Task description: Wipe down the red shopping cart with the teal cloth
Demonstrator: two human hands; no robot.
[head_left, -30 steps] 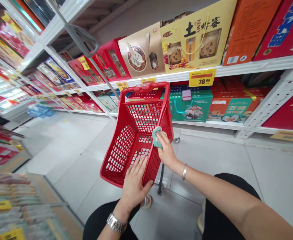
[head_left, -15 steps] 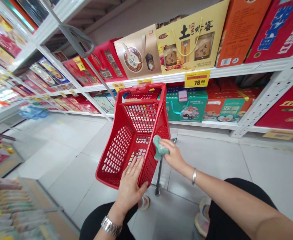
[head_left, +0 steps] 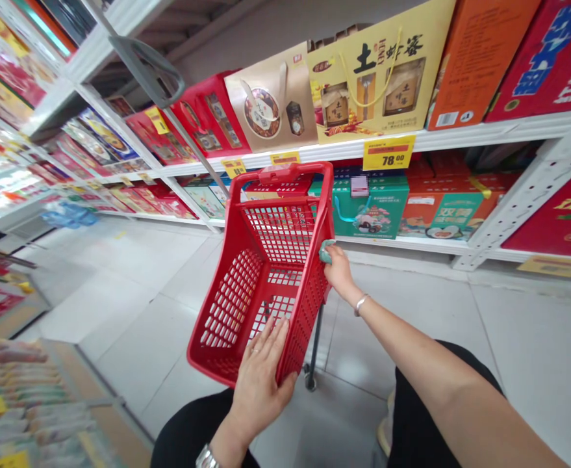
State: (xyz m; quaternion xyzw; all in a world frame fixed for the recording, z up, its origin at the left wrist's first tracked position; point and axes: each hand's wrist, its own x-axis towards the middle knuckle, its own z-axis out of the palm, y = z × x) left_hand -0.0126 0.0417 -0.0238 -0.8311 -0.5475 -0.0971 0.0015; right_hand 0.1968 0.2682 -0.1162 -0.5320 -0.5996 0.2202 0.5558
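Note:
A red plastic shopping cart point(head_left: 221, 273) with perforated basket walls stands tilted in view before me. My left hand point(head_left: 260, 377) grips its near right rim, fingers lying inside the basket and the thumb outside. On the cart's outer right side, my right hand point(head_left: 340, 272) is closed around a green cloth point(head_left: 327, 251) and presses it against the wall close to the far end. Most of the cloth is hidden by the fingers. Nothing lies in the basket that I can see.
White shelving point(head_left: 441, 138) runs behind the cart, holding gift boxes such as a yellow honey box point(head_left: 382, 84) and a green box point(head_left: 380, 208). A grey pole-mounted loop point(head_left: 149, 68) juts out at upper left. Packaged goods point(head_left: 36, 396) sit at lower left. My knees flank the cart.
My right hand has slid the cloth up and away along the cart's right outer side toward its far end. My left hand has shifted slightly right and down, still on the rim.

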